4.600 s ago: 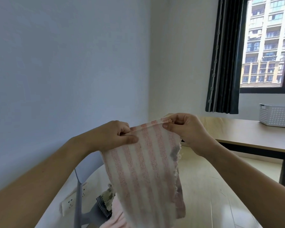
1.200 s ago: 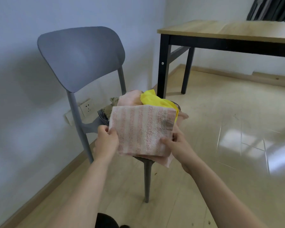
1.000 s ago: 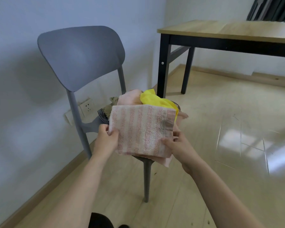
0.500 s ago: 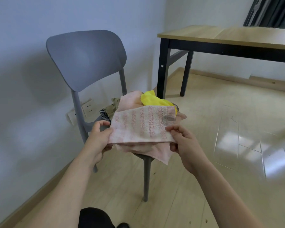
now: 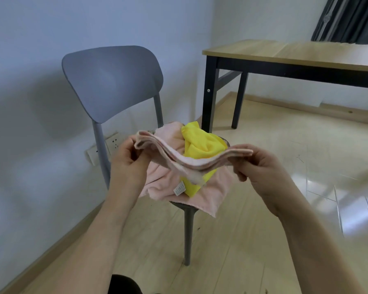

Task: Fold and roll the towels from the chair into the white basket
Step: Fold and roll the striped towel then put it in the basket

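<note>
I hold a folded pink striped towel (image 5: pixel 191 162) flat and edge-on above the grey chair (image 5: pixel 113 81). My left hand (image 5: pixel 128 162) grips its left end and my right hand (image 5: pixel 257 164) grips its right end, so the towel sags between them. Under it, on the chair seat, lie a plain pink towel (image 5: pixel 168 187) with a small label and a yellow towel (image 5: pixel 200 143). The white basket is out of view.
A wooden table with black legs (image 5: pixel 285 56) stands to the right behind the chair. A dark curtain (image 5: pixel 344 20) hangs at the top right. A wall socket (image 5: pixel 113 143) sits low behind the chair. Light wooden floor spreads right of the chair.
The striped towel went from hanging unfolded, to a folded square held facing me, to lying flat and edge-on between my hands. The camera dropped from the window toward the chair.
</note>
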